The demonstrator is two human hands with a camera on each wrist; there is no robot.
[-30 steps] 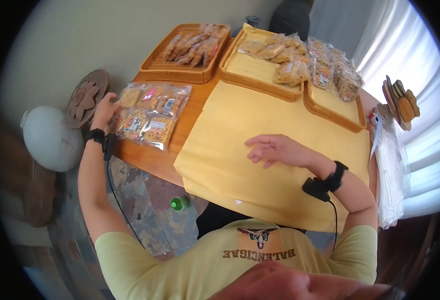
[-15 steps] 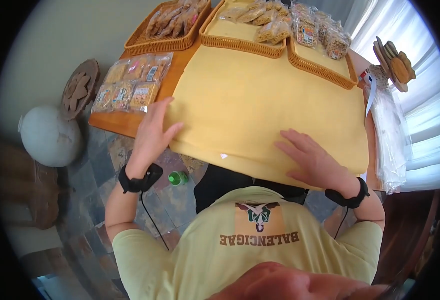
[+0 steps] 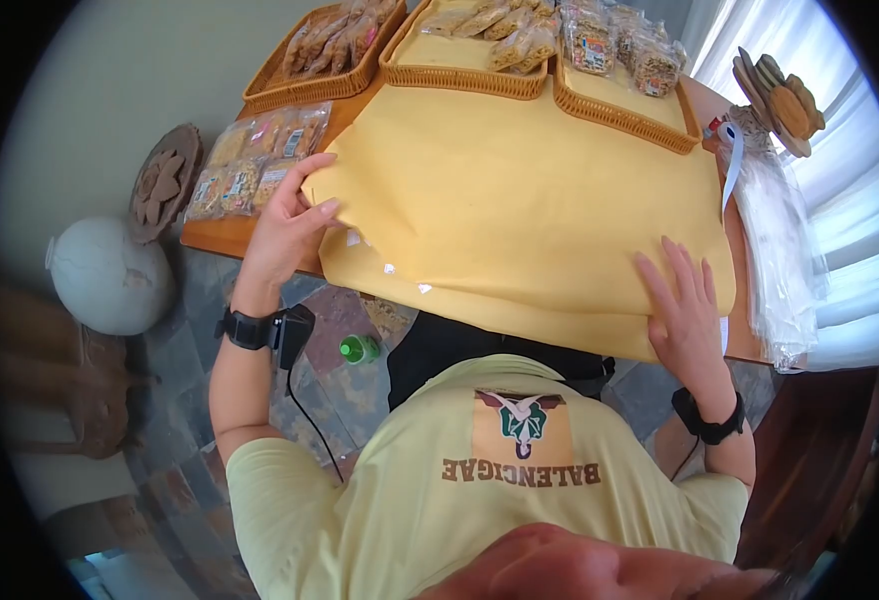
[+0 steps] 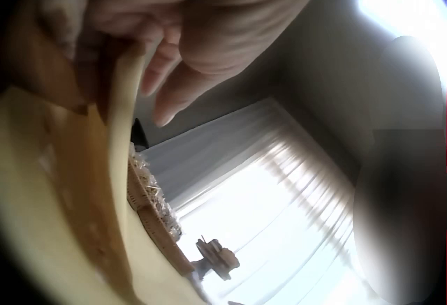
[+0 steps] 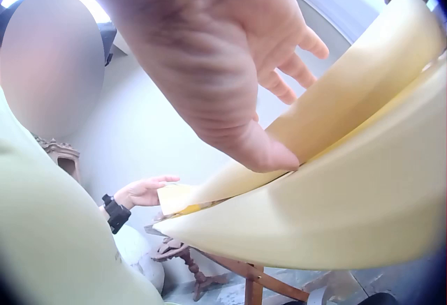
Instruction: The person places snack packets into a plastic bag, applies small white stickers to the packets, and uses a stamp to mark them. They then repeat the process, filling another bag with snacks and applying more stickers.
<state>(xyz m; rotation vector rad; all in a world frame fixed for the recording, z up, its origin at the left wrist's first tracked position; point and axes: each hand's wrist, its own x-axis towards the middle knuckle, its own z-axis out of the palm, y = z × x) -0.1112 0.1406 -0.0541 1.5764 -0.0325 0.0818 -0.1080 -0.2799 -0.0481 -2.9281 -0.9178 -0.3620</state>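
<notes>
A thick yellow table cover (image 3: 520, 200) lies over the wooden table, its near edge folded or layered. In the head view my left hand (image 3: 285, 220) pinches the cover's near left corner, which is raised. The left wrist view shows the cover's edge (image 4: 126, 85) running up into that hand. My right hand (image 3: 688, 320) lies at the cover's near right edge with fingers spread and straight. In the right wrist view its thumb (image 5: 269, 153) is at the gap between an upper and a lower layer. Small white patches (image 3: 390, 269) show near the front left edge.
Packaged snacks (image 3: 250, 165) lie on the table's left end, beyond my left hand. Several wicker trays (image 3: 470, 80) with bagged snacks line the back. Clear plastic bags (image 3: 780, 270) hang at the right edge. A green-capped bottle (image 3: 359, 349) stands on the floor.
My left hand has come from the snack packs to the cover's left corner, now pinched and lifted. My right hand has moved right to the near edge. The head view has shifted.
</notes>
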